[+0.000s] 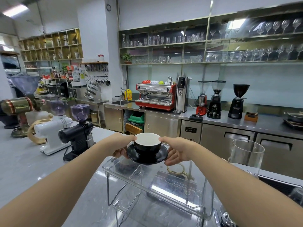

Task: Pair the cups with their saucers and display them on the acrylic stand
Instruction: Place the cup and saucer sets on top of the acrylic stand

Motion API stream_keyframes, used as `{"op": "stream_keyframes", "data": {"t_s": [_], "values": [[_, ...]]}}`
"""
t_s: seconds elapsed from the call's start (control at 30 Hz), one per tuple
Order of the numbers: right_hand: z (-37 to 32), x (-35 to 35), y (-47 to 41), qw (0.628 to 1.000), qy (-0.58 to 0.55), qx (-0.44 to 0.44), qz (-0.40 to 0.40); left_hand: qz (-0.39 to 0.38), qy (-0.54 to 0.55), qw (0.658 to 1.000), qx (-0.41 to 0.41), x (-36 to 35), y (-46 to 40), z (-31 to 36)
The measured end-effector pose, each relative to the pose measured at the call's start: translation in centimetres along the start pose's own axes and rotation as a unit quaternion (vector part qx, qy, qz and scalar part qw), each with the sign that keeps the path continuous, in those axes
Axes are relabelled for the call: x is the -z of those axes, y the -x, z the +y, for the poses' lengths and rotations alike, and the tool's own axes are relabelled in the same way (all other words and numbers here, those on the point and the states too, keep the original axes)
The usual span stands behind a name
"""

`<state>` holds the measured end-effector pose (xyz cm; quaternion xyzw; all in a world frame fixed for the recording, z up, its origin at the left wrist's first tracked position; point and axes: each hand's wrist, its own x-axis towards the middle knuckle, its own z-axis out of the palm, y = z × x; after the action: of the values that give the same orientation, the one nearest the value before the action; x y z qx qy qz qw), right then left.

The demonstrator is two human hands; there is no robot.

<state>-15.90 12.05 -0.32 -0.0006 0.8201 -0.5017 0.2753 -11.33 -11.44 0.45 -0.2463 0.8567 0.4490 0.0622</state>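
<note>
we hold the black cup (pixel 147 145) on its saucer (pixel 147 157) above the far edge of the acrylic stand (pixel 172 182), left hand (pixel 121 147) and right hand (pixel 177 151) curled closed around saucer and rim, where uneven lowering could slide the cup off.
</note>
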Motion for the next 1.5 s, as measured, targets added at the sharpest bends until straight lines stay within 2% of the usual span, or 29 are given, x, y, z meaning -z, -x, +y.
{"op": "stream_keyframes", "data": {"t_s": [0.57,0.87,1.03,1.27,1.5], "values": [[0.0,-0.3,1.2,0.999,0.015,0.031,-0.002,0.11,-0.055,0.989,-0.083,-0.6,-0.3,-1.1],[-0.2,0.7,3.1,0.997,0.053,0.046,0.031,0.146,-0.044,0.985,-0.087,-0.1,1.9,-1.0],[0.1,1.8,5.6,0.994,0.066,0.075,0.05,0.109,0.018,0.989,-0.098,0.3,5.1,-0.5],[1.1,2.8,10.2,0.989,0.074,0.124,0.039,-0.018,0.12,0.987,-0.105,-0.6,11.0,-0.3],[3.9,3.4,14.6,0.984,0.061,0.167,0.03,-0.091,0.154,0.974,-0.138,-2.9,15.6,-1.3]]}}
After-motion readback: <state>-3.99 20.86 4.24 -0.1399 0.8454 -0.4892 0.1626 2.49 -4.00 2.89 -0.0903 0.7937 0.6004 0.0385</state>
